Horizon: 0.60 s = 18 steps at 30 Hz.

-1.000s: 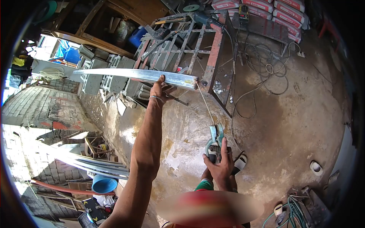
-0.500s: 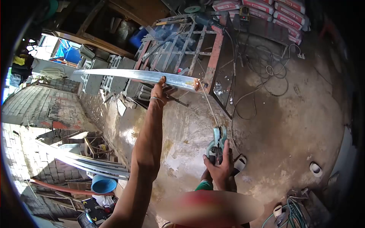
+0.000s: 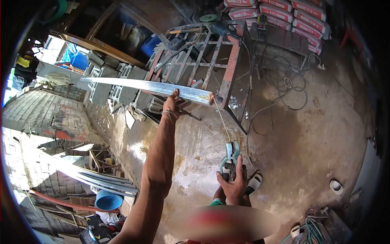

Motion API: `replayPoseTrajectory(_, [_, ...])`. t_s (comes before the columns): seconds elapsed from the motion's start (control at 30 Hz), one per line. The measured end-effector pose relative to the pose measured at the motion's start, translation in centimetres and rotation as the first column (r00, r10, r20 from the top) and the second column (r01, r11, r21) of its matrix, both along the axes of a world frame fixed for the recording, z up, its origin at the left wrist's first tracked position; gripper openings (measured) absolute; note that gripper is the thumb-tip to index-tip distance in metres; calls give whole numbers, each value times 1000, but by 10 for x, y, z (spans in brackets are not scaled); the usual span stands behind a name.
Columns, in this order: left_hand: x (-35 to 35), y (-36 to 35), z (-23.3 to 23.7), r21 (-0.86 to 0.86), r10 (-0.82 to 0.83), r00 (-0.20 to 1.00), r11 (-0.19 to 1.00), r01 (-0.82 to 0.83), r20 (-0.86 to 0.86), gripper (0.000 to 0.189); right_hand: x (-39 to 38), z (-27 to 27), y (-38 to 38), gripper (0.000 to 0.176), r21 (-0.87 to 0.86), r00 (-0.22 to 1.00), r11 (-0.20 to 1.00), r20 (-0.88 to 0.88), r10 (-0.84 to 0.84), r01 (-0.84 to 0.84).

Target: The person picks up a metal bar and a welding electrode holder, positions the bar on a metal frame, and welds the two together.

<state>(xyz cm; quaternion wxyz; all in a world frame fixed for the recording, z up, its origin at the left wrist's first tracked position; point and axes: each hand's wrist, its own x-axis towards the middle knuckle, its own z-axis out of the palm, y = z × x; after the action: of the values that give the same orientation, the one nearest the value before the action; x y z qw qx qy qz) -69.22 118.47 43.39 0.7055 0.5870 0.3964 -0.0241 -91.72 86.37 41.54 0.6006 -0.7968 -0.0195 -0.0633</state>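
A long shiny metal bar [image 3: 138,84] runs from the upper left to the edge of a rusty metal frame table [image 3: 211,65]. My left hand [image 3: 174,102] is closed on the bar near its right end, thumb on top. Lower down, my right hand [image 3: 235,179] grips a teal clamp-like holder [image 3: 230,156]. From the holder's jaws a thin rod [image 3: 221,120] reaches up to the bar's brownish right end, where its tip appears to touch.
Power tools [image 3: 223,31] and a hammer [image 3: 187,30] lie on the frame table. Red and white sacks [image 3: 276,12] are stacked behind. Cables [image 3: 288,83] coil on the floor at right. A blue bucket [image 3: 108,200] and metal lengths [image 3: 101,179] are at lower left.
The bar's right end and my left hand sit slightly lower in view. The holder in my right hand has shifted slightly down and left. Both grips look the same.
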Motion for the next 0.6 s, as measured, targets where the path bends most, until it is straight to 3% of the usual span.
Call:
replayPoseTrajectory(0.23, [0,-4,3,48,13,1000,999,-12,-24,65,2,1,1,90,-18,1000,1000,14,-23,23])
replayPoseTrajectory(0.3, [6,8,-13,77,-46,969,997,29,241,59,1,0,1,93,-19,1000,1000,7,-14,14])
replayPoseTrajectory(0.33, [-4,-10,17,3,68,997,998,-69,39,44,0,-2,1,93,2,1000,1000,-22,-4,5])
replayPoseTrajectory(0.37, [4,8,-9,-44,84,991,996,-80,107,40,-1,-3,2,93,24,999,1000,-50,6,-5])
replayPoseTrajectory(0.47, [4,11,-10,13,57,995,998,-58,86,45,0,-1,1,93,16,1000,1000,-23,3,-3])
replayPoseTrajectory(0.6, [2,6,-5,-57,58,997,997,-55,58,56,0,-1,1,93,-7,1000,1000,-18,2,-2])
